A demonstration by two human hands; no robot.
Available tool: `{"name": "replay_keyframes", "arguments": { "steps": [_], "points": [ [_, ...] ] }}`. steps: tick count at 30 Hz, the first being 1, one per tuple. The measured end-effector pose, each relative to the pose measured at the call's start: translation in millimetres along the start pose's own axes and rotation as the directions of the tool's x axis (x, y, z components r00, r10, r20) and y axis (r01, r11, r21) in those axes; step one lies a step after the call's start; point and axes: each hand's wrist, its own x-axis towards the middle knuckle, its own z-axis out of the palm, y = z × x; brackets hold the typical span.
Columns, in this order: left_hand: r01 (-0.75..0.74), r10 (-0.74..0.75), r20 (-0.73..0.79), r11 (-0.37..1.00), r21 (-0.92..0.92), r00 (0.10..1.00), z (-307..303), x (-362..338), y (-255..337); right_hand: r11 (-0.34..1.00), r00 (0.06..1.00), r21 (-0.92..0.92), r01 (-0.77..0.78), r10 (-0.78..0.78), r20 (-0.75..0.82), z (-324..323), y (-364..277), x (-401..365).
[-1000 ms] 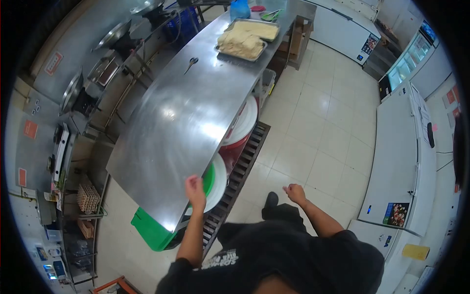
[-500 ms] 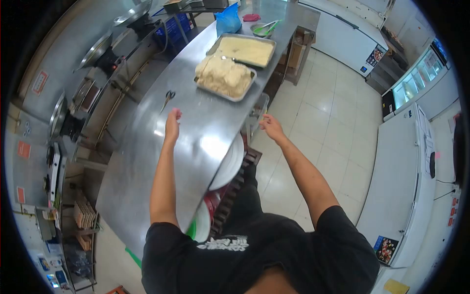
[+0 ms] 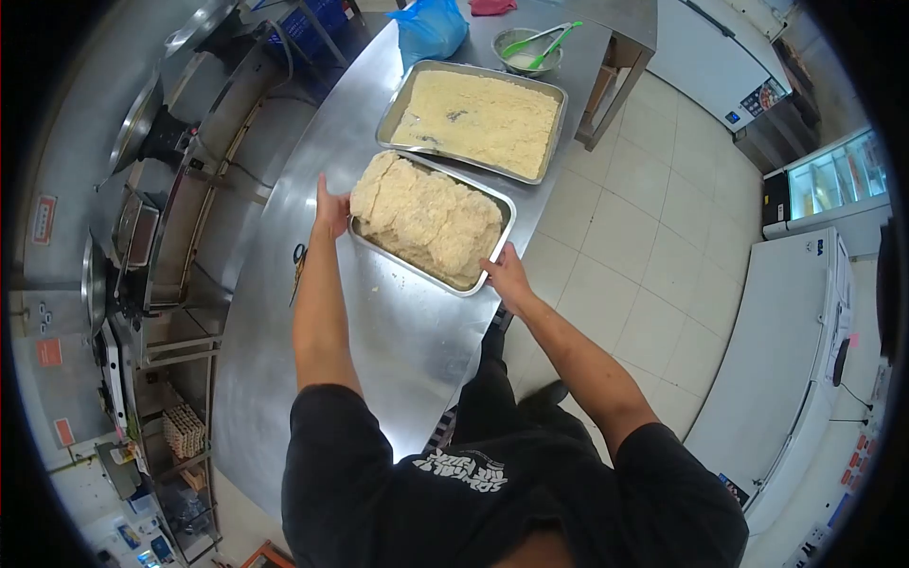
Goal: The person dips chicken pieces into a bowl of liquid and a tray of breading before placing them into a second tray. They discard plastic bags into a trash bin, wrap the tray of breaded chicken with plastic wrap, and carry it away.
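Note:
A metal tray (image 3: 454,284) heaped with a pale yellow, crumbly, dough-like mass (image 3: 426,213) lies on the steel table. My right hand (image 3: 508,276) grips its near right corner, fingers closed over the rim. At the tray's left end is my left hand (image 3: 330,208), with a finger stretched out and the palm side toward the tray; whether it touches the rim is hard to see. Just behind sits a larger tray (image 3: 559,133) with a flat layer of similar yellow stuff (image 3: 483,114). Scissors (image 3: 298,270) lie beside my left forearm.
Beyond the trays are a blue plastic bag (image 3: 428,36), a metal bowl (image 3: 525,62) with green-handled utensils, and a pink cloth (image 3: 492,7). Woks on burners (image 3: 142,123) line the left wall. White freezers (image 3: 772,350) stand across the tiled floor on the right.
I have moved forward along the table. Both hands have come from short of the heaped tray to its sides, and the right has taken hold of its corner.

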Motion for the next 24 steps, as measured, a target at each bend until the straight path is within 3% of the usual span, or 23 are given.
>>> {"name": "replay_keyframes", "arguments": {
  "steps": [2, 6, 8, 9, 10, 12, 14, 15, 16, 19, 22, 23, 24],
  "points": [
    [-0.020, 0.021, 0.002, 0.974, -0.225, 1.000, 11, -21, -1, 0.999, 1.000, 0.050, -0.013, 0.013, 0.002, 1, -24, -18],
    [-0.063, 0.061, -0.016, 0.957, -0.283, 0.998, 17, -71, -16, 0.992, 0.993, 0.075, -0.100, 0.094, 0.074, -14, -36, -41],
    [-0.179, 0.145, -0.125, 0.925, -0.334, 0.982, 44, -98, -19, 0.993, 0.984, 0.093, 0.071, -0.085, 0.159, -37, -33, -49],
    [-0.176, 0.139, -0.128, 0.922, -0.346, 0.982, 53, -111, -21, 0.994, 0.983, 0.088, -0.071, 0.055, 0.176, -48, -56, -66],
    [-0.161, 0.131, -0.108, 0.921, -0.355, 0.986, 66, -126, -23, 0.999, 0.981, 0.049, -0.024, 0.014, 0.195, -63, -50, -72],
    [-0.123, 0.086, -0.115, 0.924, -0.363, 0.990, 137, -172, -15, 0.995, 0.982, -0.097, 0.016, 0.003, 0.189, -103, -74, -99],
    [-0.068, 0.108, 0.068, 0.896, -0.438, 0.992, 190, -180, -29, 0.922, 0.929, -0.173, 0.347, -0.313, 0.197, -162, -27, -101],
    [-0.095, 0.088, -0.035, 0.894, -0.439, 0.995, 226, -178, -35, 0.972, 0.956, -0.011, 0.234, -0.228, 0.185, -187, -51, -130],
    [-0.136, 0.127, -0.048, 0.917, -0.376, 0.991, 248, -169, -50, 0.970, 0.956, 0.059, 0.238, -0.244, 0.162, -216, -51, -145],
    [-0.071, 0.129, 0.127, 0.919, -0.388, 0.984, 341, -164, -81, 0.956, 0.961, 0.129, 0.263, -0.272, 0.058, -312, -57, -215],
    [0.007, 0.082, 0.337, 0.967, -0.254, 0.938, 455, -173, -121, 0.942, 0.959, 0.181, 0.282, -0.284, -0.011, -413, -64, -307],
    [0.017, 0.049, 0.311, 0.979, -0.203, 0.949, 501, -180, -135, 0.946, 0.960, 0.164, 0.280, -0.273, -0.066, -447, -54, -328],
    [-0.013, 0.085, 0.389, 0.983, -0.183, 0.917, 537, -170, -151, 0.950, 0.959, 0.151, 0.272, -0.256, -0.118, -479, -45, -351]
  ]
}}
